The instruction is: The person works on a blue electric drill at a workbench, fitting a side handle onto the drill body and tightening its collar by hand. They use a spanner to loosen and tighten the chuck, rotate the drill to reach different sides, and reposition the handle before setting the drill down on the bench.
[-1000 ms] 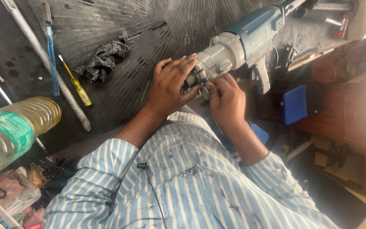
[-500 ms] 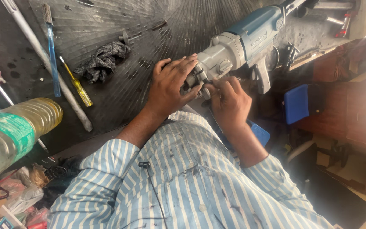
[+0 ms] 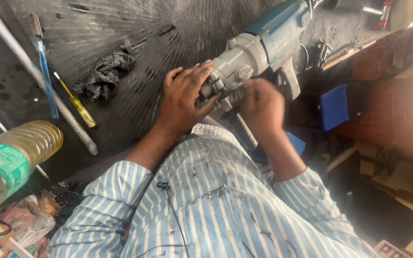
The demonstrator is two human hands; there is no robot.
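Centre of frame: left hand (image 3: 183,98) wraps its grip around the grey nose of the blue-grey power drill (image 3: 259,48); right hand (image 3: 263,106), blurred, touches it below, grip indistinguishable. Yellow screwdriver (image 3: 76,101) at left.

there is one view only, from a camera worn on the person's head. it looks steeply down over the striped shirt front (image 3: 216,210) onto the dark table (image 3: 120,48), close enough that the chest and sleeves fill the lower half. the left hand (image 3: 183,98) and right hand (image 3: 263,107) meet near the centre at the blue and grey power drill (image 3: 259,48). the frame is tilted, so the table edge runs diagonally toward the upper right.
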